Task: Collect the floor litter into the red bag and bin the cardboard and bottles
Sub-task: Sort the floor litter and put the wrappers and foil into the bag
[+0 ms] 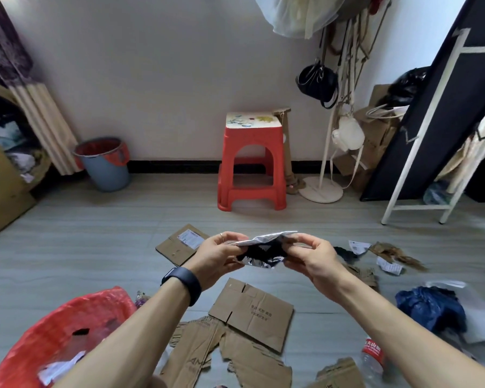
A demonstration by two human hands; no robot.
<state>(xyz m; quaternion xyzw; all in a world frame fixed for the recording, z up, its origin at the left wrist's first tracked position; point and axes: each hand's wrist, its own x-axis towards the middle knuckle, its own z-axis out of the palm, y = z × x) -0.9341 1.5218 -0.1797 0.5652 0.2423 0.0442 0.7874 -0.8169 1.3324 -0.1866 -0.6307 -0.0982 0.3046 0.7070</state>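
Both hands are holding a crumpled silver-and-black wrapper (263, 247) in the air, in front of the red stool (252, 161) on the camera side.

Left hand (217, 257): fingers are curling, thumb and fingers pinching the wrapper's left edge.

Right hand (310, 257): fingers are bending, pinching the wrapper's right edge.

Red bag (67, 326) is lying open on the floor, front-left of the stool, close to the camera.

Flat cardboard sheet (252, 312) is lying straight in front of the stool, under the hands; torn cardboard (207, 351) is lying just beyond it, farther from the stool.

Bottle (373, 357), with a red label, is lying front-right of the stool.

Blue bin (107, 166), with a red liner, is standing left of the stool, by the same wall.
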